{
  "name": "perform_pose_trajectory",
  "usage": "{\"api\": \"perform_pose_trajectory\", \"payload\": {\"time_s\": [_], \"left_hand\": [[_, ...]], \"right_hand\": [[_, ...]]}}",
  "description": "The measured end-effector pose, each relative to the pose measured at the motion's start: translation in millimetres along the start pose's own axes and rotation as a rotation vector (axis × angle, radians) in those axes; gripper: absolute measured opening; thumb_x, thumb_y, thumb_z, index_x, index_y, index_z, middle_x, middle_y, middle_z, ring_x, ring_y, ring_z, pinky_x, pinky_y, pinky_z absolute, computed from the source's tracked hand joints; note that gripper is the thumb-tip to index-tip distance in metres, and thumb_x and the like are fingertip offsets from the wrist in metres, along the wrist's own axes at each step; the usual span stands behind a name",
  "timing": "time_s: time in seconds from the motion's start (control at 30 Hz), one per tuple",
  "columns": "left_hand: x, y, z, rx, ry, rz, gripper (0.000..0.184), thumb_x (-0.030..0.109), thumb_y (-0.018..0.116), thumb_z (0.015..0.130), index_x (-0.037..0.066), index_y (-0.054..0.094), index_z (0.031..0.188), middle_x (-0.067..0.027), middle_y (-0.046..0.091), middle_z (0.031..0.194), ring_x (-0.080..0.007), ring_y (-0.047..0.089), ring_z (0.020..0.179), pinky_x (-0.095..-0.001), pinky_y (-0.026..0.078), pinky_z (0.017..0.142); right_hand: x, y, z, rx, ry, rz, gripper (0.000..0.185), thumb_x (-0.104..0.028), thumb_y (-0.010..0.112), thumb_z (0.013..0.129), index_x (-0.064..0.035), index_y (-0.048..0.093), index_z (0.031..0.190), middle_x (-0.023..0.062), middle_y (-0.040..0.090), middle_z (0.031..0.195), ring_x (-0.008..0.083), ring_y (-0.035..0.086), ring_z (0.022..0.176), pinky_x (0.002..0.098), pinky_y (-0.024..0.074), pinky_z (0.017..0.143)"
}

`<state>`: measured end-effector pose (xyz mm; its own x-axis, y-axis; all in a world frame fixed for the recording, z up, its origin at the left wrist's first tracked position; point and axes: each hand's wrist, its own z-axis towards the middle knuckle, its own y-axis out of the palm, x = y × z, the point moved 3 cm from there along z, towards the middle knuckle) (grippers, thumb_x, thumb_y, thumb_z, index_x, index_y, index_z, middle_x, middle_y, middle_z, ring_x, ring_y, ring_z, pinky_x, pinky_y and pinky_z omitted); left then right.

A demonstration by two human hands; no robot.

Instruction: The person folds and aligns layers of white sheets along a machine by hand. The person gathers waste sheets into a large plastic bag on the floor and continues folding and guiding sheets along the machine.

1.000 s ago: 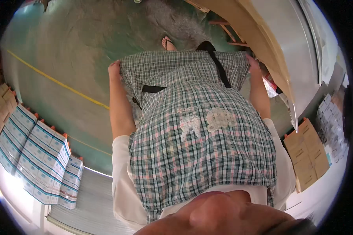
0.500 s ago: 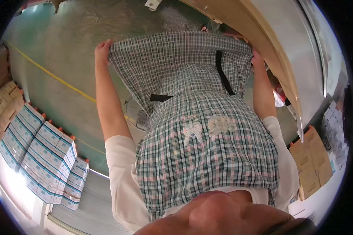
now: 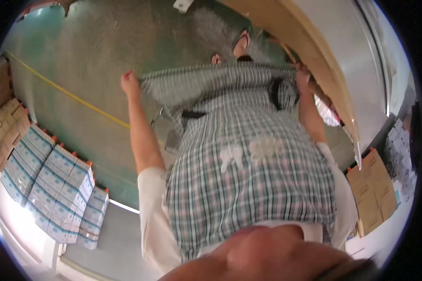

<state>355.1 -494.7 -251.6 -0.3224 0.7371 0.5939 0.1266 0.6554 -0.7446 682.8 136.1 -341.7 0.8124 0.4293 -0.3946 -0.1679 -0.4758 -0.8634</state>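
A green, white and pink plaid apron (image 3: 248, 187) with pale animal patches on the chest covers the front of the body. Its lower part is raised and held stretched out sideways, slightly blurred. My left hand (image 3: 130, 83) is closed at one bottom corner of the apron. At the opposite corner my right hand (image 3: 303, 75), partly blurred, is closed on the cloth, close to a brown board edge. Two black straps show on the apron, the left strap (image 3: 193, 114) near the waist and the right strap (image 3: 277, 93) bunched in the folds.
Blue-and-white cartons (image 3: 56, 182) are stacked at the left, with brown boxes (image 3: 7, 124) behind. A brown-edged table (image 3: 323, 51) stands close at the right. More cardboard boxes (image 3: 373, 192) lie at lower right. A yellow line (image 3: 65, 91) crosses the green floor. Sandalled feet (image 3: 241, 44) show beyond the hem.
Both hands have come down toward the body with the apron's hem, and the left has moved inward. The cloth is lower and more folded, so the feet now show.
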Motion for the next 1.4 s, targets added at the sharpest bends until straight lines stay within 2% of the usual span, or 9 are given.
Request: {"api": "perform_pose_trajectory", "payload": {"time_s": [0.13,0.37,0.6,0.67,0.73,1.0,1.03,1.23,1.4], "left_hand": [[23,49,8,-0.072,0.141,-0.106,0.023,0.016,0.054,0.076,-0.002,0.058,0.089,-0.0149,0.061,0.081,-0.0231,0.058,0.076,-0.0319,0.045,0.068],[-43,45,-20,0.149,-0.086,0.316,0.034,0.030,0.058,0.076,0.001,0.055,0.094,-0.0189,0.059,0.091,-0.0333,0.056,0.088,-0.0395,0.044,0.076],[-88,92,-29,-0.066,-0.062,0.308,0.046,0.039,0.057,0.077,0.002,0.054,0.104,-0.0207,0.057,0.098,-0.0351,0.054,0.093,-0.0396,0.042,0.081],[-57,106,-31,-0.285,0.069,0.170,0.045,0.038,0.057,0.078,0.002,0.054,0.105,-0.0200,0.058,0.100,-0.0343,0.053,0.096,-0.0385,0.041,0.083],[17,125,-43,-0.556,0.149,0.012,0.043,0.036,0.055,0.080,0.001,0.055,0.104,-0.0191,0.058,0.101,-0.0327,0.053,0.098,-0.0377,0.041,0.083],[60,232,-119,-1.553,0.497,0.295,0.049,0.046,0.037,0.086,0.011,0.049,0.118,-0.0188,0.051,0.114,-0.0314,0.050,0.105,-0.0388,0.039,0.089],[82,204,-121,-1.499,0.977,0.645,0.049,0.044,0.040,0.084,0.019,0.040,0.126,-0.0182,0.051,0.114,-0.0325,0.050,0.105,-0.0409,0.039,0.089],[37,148,-30,-1.279,-0.202,0.524,0.037,0.028,0.053,0.081,0.005,0.049,0.110,-0.0127,0.060,0.082,-0.0253,0.059,0.076,-0.0362,0.048,0.067],[224,68,25,-0.604,-0.067,-0.441,0.025,0.020,0.048,0.087,-0.001,0.055,0.097,-0.0094,0.062,0.078,-0.0181,0.060,0.070,-0.0300,0.048,0.063]], "right_hand": [[16,6,15,0.048,-0.447,-0.107,0.032,-0.024,0.040,0.088,-0.0072,0.053,0.113,0.0141,0.056,0.106,0.0254,0.052,0.095,0.0366,0.0439,0.079],[73,16,-12,-0.012,0.186,-0.305,0.029,-0.020,0.038,0.087,-0.0107,0.056,0.109,0.0110,0.058,0.094,0.0245,0.054,0.092,0.0357,0.0461,0.074],[126,10,0,-0.026,-0.224,-0.881,0.045,-0.031,0.050,0.082,0.0002,0.046,0.114,0.0175,0.049,0.117,0.0291,0.047,0.108,0.0376,0.0382,0.089],[121,3,1,-0.039,-0.267,-0.874,0.045,-0.031,0.052,0.081,0.0007,0.046,0.113,0.0177,0.050,0.116,0.0299,0.048,0.107,0.0383,0.0385,0.088],[120,5,-5,-0.239,-0.268,-0.351,0.015,-0.022,0.042,0.086,-0.0086,0.046,0.092,0.0013,0.051,0.072,0.0146,0.045,0.058,0.0253,0.0419,0.056],[-122,-60,-87,-0.912,-0.375,0.112,0.042,-0.030,0.053,0.082,-0.0061,0.047,0.116,0.0179,0.054,0.108,0.0316,0.051,0.100,0.0377,0.0406,0.085],[-123,-74,-82,-0.896,-0.388,0.052,0.041,-0.028,0.054,0.081,-0.0065,0.048,0.115,0.0180,0.054,0.107,0.0314,0.052,0.098,0.0377,0.0411,0.084],[-238,-239,-65,-0.877,-0.451,0.200,0.041,-0.018,0.057,0.080,-0.0057,0.047,0.117,0.0148,0.056,0.105,0.0261,0.055,0.093,0.0344,0.0436,0.081],[-276,-306,-32,-0.788,-0.343,0.762,0.033,-0.008,0.055,0.079,0.0009,0.051,0.111,0.0084,0.059,0.100,0.0158,0.055,0.090,0.0282,0.0434,0.081]]}}
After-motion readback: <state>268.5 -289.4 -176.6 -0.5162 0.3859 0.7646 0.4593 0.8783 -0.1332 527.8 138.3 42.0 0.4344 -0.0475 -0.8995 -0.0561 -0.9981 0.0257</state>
